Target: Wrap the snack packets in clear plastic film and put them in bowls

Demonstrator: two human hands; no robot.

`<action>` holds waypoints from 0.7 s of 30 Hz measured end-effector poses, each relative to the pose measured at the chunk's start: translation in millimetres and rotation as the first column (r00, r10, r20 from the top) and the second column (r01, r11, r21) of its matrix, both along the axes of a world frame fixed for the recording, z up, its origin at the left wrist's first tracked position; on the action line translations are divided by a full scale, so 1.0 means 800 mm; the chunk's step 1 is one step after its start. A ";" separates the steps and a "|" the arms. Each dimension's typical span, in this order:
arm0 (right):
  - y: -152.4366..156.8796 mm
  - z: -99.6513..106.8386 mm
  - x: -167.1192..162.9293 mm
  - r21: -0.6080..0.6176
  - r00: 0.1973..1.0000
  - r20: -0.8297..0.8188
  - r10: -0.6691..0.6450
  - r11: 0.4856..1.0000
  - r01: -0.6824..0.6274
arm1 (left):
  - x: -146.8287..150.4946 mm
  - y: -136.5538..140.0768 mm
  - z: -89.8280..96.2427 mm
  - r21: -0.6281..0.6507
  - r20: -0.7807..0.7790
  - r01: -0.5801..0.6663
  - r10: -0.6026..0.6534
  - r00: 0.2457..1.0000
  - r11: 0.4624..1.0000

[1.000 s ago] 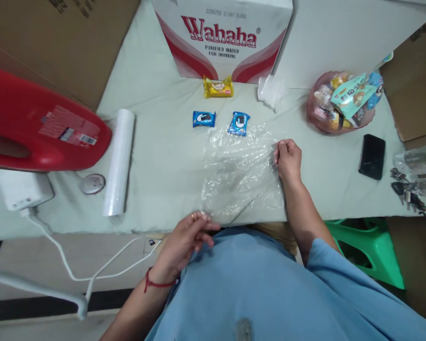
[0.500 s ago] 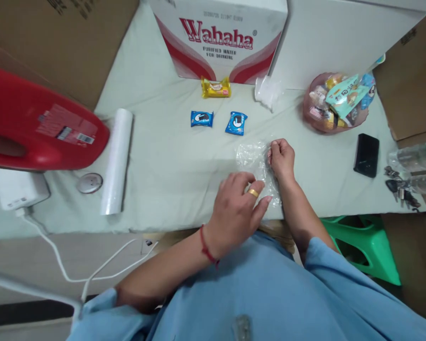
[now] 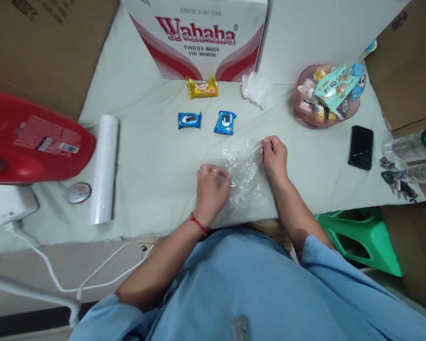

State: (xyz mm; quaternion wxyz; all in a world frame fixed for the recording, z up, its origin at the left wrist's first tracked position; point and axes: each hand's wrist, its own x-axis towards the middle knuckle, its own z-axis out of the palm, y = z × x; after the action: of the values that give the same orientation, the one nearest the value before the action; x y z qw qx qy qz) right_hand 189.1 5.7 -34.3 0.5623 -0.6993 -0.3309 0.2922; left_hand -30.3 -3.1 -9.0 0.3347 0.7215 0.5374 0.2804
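Note:
A crinkled clear plastic bag (image 3: 247,182) is spread between my hands near the table's front edge. My left hand (image 3: 213,189) pinches its left side, thumb and fingers pressed together. At its upper right corner, my right hand (image 3: 274,155) is closed on the film. Beyond the bag lie two small blue snack packets (image 3: 189,120), the other blue packet (image 3: 225,122) being nearer to my right hand. Farther back are a yellow-wrapped snack (image 3: 202,88) and a crumpled whitish plastic bag (image 3: 255,89).
A white roll (image 3: 105,168) and a red jug (image 3: 39,142) stand left. Right are a pink bowl (image 3: 300,111) of snacks, a black phone-like object (image 3: 361,147), keys (image 3: 399,184) and bottles (image 3: 408,144). A Wahaha carton (image 3: 199,33) closes off the back.
My left hand has moved left and closed on the bag's left side. The bag is spread wider, while my right hand keeps its hold. The whole view has shifted slightly.

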 end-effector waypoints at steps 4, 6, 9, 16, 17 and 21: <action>0.002 0.000 0.005 0.012 1.000 -0.028 -0.010 1.000 0.011 | -0.053 0.050 0.001 -0.163 0.029 -0.110 0.116 0.993 0.981; 0.002 -0.002 0.006 0.005 0.999 -0.037 -0.004 1.000 0.004 | -0.071 0.069 -0.001 -0.288 0.153 -0.140 0.190 0.970 0.947; 0.002 -0.005 0.007 -0.013 0.999 -0.054 0.003 1.000 -0.004 | -0.086 0.087 -0.005 -0.360 0.231 -0.178 0.272 0.934 0.916; 0.002 -0.006 0.008 -0.042 1.000 -0.008 0.006 0.999 -0.006 | -0.093 0.082 -0.001 0.196 -0.047 -0.312 0.326 0.944 0.930; 0.002 -0.006 0.008 -0.045 1.000 -0.002 0.007 0.999 -0.008 | -0.093 0.077 0.001 0.285 -0.049 -0.294 0.321 0.946 0.912; 0.002 -0.005 0.007 -0.049 1.000 0.024 0.016 0.999 -0.015 | -0.091 0.058 0.009 0.426 -0.136 0.043 0.017 0.990 0.904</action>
State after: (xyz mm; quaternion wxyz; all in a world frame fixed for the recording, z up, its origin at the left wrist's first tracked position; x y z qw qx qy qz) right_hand 194.8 7.0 -38.2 0.5386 -0.7137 -0.3360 0.2959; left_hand -102.8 43.5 -1.6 0.1325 0.7984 0.4797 0.3390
